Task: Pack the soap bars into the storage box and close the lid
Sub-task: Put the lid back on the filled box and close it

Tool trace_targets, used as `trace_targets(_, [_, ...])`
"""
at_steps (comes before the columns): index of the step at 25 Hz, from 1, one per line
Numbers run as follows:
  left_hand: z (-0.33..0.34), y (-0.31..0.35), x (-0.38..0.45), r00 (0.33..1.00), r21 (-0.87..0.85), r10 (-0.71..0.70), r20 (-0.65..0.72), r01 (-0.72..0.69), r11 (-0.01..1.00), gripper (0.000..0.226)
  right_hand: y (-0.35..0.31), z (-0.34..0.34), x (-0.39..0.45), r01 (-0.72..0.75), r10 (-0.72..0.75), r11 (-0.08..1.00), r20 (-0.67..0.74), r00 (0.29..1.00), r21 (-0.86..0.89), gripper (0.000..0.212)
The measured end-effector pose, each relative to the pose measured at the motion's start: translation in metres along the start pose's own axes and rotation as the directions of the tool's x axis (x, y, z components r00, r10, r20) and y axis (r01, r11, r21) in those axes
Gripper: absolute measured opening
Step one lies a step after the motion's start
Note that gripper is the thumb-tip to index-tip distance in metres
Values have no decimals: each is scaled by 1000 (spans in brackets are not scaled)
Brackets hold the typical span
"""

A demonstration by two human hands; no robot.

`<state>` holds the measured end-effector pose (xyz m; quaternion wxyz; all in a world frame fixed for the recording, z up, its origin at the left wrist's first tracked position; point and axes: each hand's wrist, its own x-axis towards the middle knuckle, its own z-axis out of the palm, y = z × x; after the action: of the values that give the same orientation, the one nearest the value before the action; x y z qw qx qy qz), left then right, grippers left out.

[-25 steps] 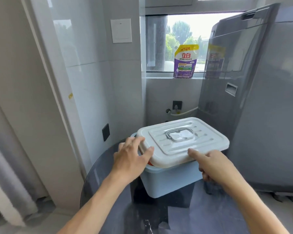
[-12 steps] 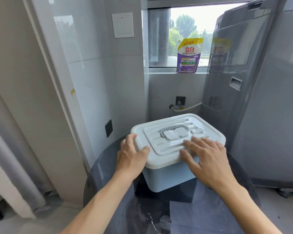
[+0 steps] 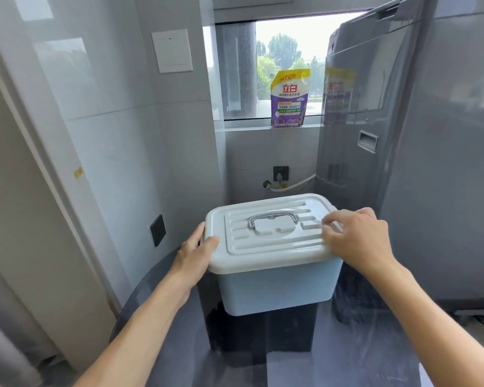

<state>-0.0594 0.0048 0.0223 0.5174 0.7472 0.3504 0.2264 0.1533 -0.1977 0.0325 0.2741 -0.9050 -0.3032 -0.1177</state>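
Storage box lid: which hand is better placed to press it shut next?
Right, probably: the right hand is above the lid near its right edge, fingers over the top. The left hand grips the lid's left rim, thumb on top, better for steadying.

Pale blue storage box [image 3: 277,286] upright on dark glass table [image 3: 179,344]; white lid [image 3: 271,236] seated flat.
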Motion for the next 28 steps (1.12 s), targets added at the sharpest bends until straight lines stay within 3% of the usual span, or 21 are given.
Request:
trace_targets(3, [8, -4, 19, 1000, -20, 12, -6, -12, 1000, 29, 14, 5, 22, -101, 72, 977, 154, 985, 188, 36])
trace_targets(6, [8, -1, 34, 999, -67, -31, -17, 30, 997, 36, 22, 0, 43, -206, 156, 969, 311, 938, 134, 42])
trace_targets(10, [9, 1, 38, 987, -181, -157, 28, 159, 971, 38, 12, -6, 45, -262, 223, 955, 251, 942, 136, 39])
trace_targets(15, [-2, -6, 31, 985, -276, -151, 87, 169, 946, 43, 3, -8, 1, -188, 192, 980, 67, 979, -60, 34])
trace_targets(18, [-14, -12, 22, 990, -412, -121, 70, 140, 900, 41, 5, -17, -28, -229, 225, 969, 57, 973, 92, 36])
trace_targets(19, [-13, -13, 18, 996, -377, -89, -18, 76, 923, 42, 4, -20, -35, -250, 237, 953, 92, 967, 172, 38])
trace_targets(22, [-6, -9, 7, 926, 47, 134, -353, -126, 991, 45, 2, -24, -43, -274, 247, 908, 123, 961, 316, 39])
trace_targets(24, [-3, -4, 4, 890, 186, 221, -400, -157, 970, 44, 0, -23, -39, -266, 244, 912, 108, 964, 314, 37])
trace_targets(28, [-6, 1, 3, 870, 264, 318, -378, -227, 937, 40, 2, -14, -32, -262, 244, 913, 97, 965, 312, 37])
